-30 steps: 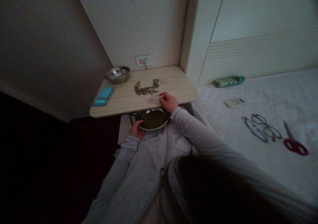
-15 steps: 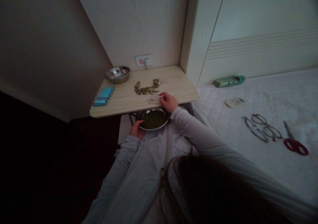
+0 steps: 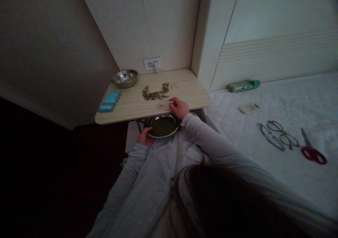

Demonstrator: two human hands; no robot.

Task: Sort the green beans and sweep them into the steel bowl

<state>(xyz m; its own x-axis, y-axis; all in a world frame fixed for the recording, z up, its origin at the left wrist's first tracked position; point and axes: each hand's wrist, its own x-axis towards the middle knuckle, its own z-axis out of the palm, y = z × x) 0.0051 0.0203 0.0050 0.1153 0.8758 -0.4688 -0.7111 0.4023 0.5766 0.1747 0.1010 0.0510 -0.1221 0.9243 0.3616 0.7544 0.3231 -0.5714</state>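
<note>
- Metal bowl [image 3: 158, 118] sits below the table's [image 3: 124, 106] near edge; your left hand [image 3: 144, 138] grips its left rim.
- Clear piece [image 3: 163, 105], between bowl and scattered green bits [image 3: 155, 96], is pinched in your right hand [image 3: 180, 108].

Desk [image 3: 126, 107] in pale beige with streaked wood grain. Near its far left corner, a shiny silver bowl [image 3: 125, 80]; by the left edge, a bright blue rectangle [image 3: 109, 101], pixelated. Mid-desk, mottled green-brown bits [image 3: 155, 96]; at the front edge, a colourless see-through piece [image 3: 163, 105]. Below that edge, a silver-rimmed dish [image 3: 163, 137] with speckled dark green contents [image 3: 164, 126]. Pale grey sleeves [image 3: 211, 137]. On the white quilted bed [image 3: 232, 132]: a green bottle [image 3: 243, 86] by the far edge, and scissors [image 3: 314, 155] with dark red handles.
</note>
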